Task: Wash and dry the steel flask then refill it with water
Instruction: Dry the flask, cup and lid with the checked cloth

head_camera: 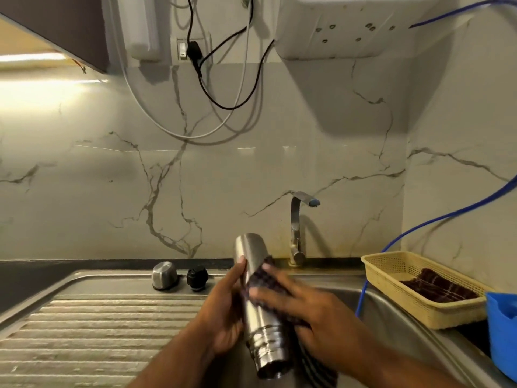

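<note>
Both forearms are reaching up from the bottom edge toward the ribbed stainless steel draining board (92, 326) and the sink basin (391, 317) beside it, so any drips are falling where they can run off. Over the seam between them, the brushed steel cylindrical flask (253, 289) is being held tilted, base up and away, threaded open mouth down and toward the camera, apparently so water inside is draining out. The left hand (226, 306) is clasping the flask's barrel to steady it, while the right hand (302, 306) is pressing a dark checked cloth (265, 278) flat against the other side, so drying appears to be under way. At the right, a cream perforated plastic basket (391, 278) is holding another dark cloth, with a blue plastic container (502, 329) just beside it. Behind, the angular steel tap (298, 225) is standing shut off. The flask's rounded steel cup lid (164, 275) and small black stopper (197, 278) are waiting side by side on the board, well clear of the wiping.
</note>
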Tool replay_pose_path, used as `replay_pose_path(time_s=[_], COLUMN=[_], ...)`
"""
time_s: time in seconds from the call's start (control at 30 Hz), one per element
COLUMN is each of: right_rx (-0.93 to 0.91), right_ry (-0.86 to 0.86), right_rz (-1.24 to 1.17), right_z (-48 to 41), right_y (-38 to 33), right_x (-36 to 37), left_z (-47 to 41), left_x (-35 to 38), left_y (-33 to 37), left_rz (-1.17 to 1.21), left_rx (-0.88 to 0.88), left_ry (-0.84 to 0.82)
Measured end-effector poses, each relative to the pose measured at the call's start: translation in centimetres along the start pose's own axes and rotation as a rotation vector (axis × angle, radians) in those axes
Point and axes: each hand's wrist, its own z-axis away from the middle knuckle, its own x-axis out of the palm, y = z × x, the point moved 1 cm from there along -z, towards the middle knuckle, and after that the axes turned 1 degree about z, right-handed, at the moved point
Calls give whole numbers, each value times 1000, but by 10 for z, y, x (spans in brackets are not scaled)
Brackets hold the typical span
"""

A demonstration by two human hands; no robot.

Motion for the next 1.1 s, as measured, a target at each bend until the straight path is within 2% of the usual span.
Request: replay_pose_path(time_s=[0.07, 0.13, 0.2, 0.3, 0.37, 0.4, 0.47, 0.57, 0.63, 0.7, 0.77, 0.87, 0.93, 1.0, 1.1], right_rx=[-190, -228, -207, 25, 158, 165, 61, -228, -398, -446, -321, 24, 165, 35, -357], right_ry=[-175, -254, -97, 165, 228, 221, 139, 11, -41, -45, 53, 269, 314, 225, 18], right_rz=[88, 147, 179, 110, 78, 74, 99, 188, 307, 350, 253, 134, 127, 140, 271], right_z=[13, 15, 9, 1, 0, 1, 8, 18, 20, 17, 14, 8, 8, 13, 23], right_y=[3, 7, 17, 37, 48, 49, 43, 22, 10, 9, 19, 44, 46, 32, 7], right_x=[-2, -3, -2, -8, -8, -7, -4, 1, 5, 8, 9, 3, -1, 1, 8], left_z=[-2, -8, -10, -18, -18, -15, -12, -8, -6, -6, -6, -14, -16, -12, -8], left_x=[-6, -10, -6, -4, 1, 4, 5, -2, -9, -9, -1, 3, 5, 5, -2], left_y=[0, -2, -8, -16, -21, -22, -20, -8, 1, 2, -5, -17, -22, -19, -6], left_rz=[-2, -39, -128, -330, -344, -306, -220, -51, -12, -44, -100, -268, -331, -292, -178], left_rx=[-54, -57, -19, 101, 83, 66, 52, -35, -14, 2, -41, 38, 42, 28, -4], left_ry=[-3, 13, 23, 127, 115, 96, 71, -3, 54, 85, 26, 68, 70, 55, 48])
